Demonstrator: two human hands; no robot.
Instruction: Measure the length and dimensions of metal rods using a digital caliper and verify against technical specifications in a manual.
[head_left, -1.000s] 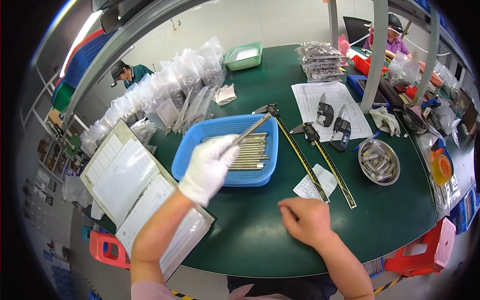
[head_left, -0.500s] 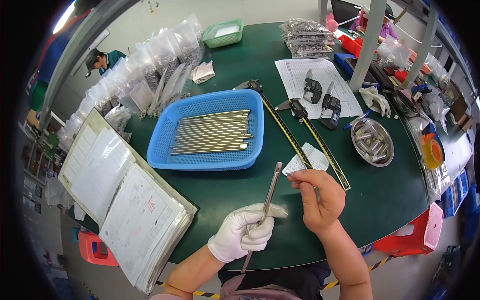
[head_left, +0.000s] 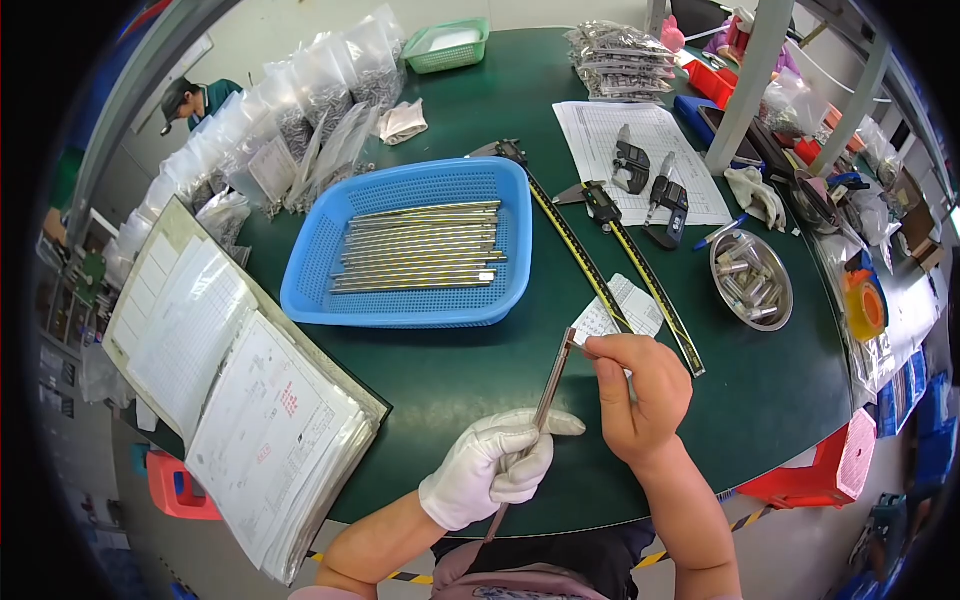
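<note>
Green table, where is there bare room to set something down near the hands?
On the green table, bare patches lie between the blue basket and the gloved left hand, and right of the right hand, below the steel bowl. It is crowded around the calipers and the open binder.

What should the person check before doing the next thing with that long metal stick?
1. Left hand in the white glove has a firm grip on the metal rod: ok.
2. Right hand fingertips meet the rod's top end: ok, though whether they hold a small part there: cannot tell.
3. Rod is lifted off the green table: ok.
4. Blue basket of more rods sits within reach: ok.
5. Long caliper lies close beside the right hand: ok.
6. Rod is straight and unmarked: cannot tell.
</note>
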